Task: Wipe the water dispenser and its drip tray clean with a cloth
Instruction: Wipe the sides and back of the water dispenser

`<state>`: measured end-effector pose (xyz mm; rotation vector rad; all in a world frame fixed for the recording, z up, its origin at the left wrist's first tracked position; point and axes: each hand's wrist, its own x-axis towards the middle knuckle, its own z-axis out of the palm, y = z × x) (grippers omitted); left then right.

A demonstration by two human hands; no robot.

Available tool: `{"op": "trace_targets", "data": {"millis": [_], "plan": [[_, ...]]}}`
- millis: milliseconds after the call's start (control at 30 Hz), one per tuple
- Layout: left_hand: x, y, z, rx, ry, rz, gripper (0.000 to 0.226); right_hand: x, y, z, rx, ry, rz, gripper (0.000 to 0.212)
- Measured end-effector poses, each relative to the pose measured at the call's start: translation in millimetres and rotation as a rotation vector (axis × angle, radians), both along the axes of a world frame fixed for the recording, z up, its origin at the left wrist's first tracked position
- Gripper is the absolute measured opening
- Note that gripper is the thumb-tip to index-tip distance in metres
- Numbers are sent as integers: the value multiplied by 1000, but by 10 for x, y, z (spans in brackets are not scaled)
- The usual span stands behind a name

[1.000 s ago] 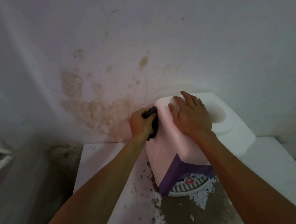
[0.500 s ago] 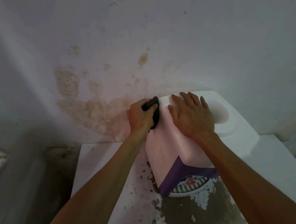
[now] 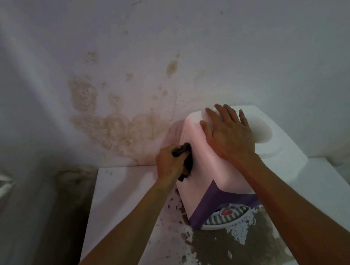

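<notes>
So at this point the left hand [image 3: 171,165] had its fingers curled tight around a dark cloth [image 3: 186,161], bunched up in the fist and pressed against the left side of the pink dispenser [image 3: 197,173]. Compared to half a second before, that hand had slid down the side, away from the top back corner where it was, so the cloth was now about midway down the side wall, closer to the person. The right hand [image 3: 229,136] lay flat on top of the dispenser with fingers straight and a bit spread, holding nothing, just pressing down; it had crept a little farther toward the back edge than before, fingertips reaching the rear rim. The dispenser sat between the two forearms on a white counter [image 3: 120,194], its purple band and the drip tray [image 3: 224,219] with grey slats poking out at the near end, below the right wrist. Just in front of the tray, under the right forearm, the counter had a big brown worn patch [image 3: 231,245] with flaky white bits, and brown specks trailed up along the dispenser's left side under the left wrist. Beyond both hands the wall [image 3: 181,34] showed tan stains [image 3: 108,126], mostly up and to the left of the left hand. The dispenser itself hadn't budged as far as I could see.
</notes>
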<state>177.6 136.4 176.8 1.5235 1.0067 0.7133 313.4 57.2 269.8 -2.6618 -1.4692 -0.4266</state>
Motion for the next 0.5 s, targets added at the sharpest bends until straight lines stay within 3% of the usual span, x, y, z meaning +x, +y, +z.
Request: {"op": "trace_targets", "data": {"millis": [200, 500], "plan": [[135, 237, 385, 90, -108, 87, 13, 0, 1, -5, 5, 5, -5, 62], [-109, -144, 247, -65, -157, -20, 14, 23, 21, -10, 28, 6, -13, 63]]}}
